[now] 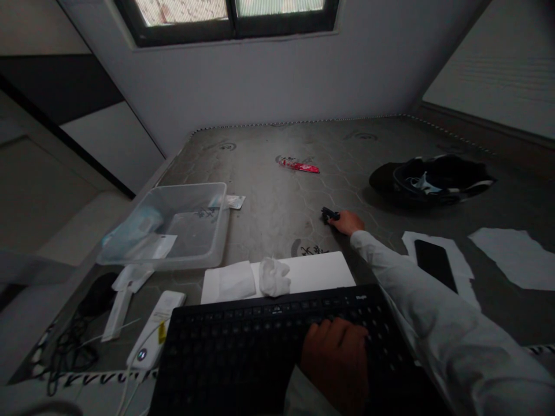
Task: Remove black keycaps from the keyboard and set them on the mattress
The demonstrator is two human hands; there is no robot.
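A black keyboard (234, 341) lies close in front of me, its far edge over a white sheet (318, 268). My left hand (333, 358) rests on the keyboard's right half with its fingers curled in. Their tips are hidden, so I cannot make out whether anything is under them. Beyond the keyboard, my right hand (350, 222) reaches out over the grey mat and is closed on a small black object (328, 215), its kind too dark to tell. A crumpled white tissue (274, 277) and a folded one (237, 280) lie on the sheet.
At left stands a clear plastic bin (225, 225) with packets inside. In front of it are a white power bank (154, 332) and black cables (71, 346). A red packet (299, 166) lies farther back. On the right are a black cap (385, 180) and a phone (435, 264) on paper.
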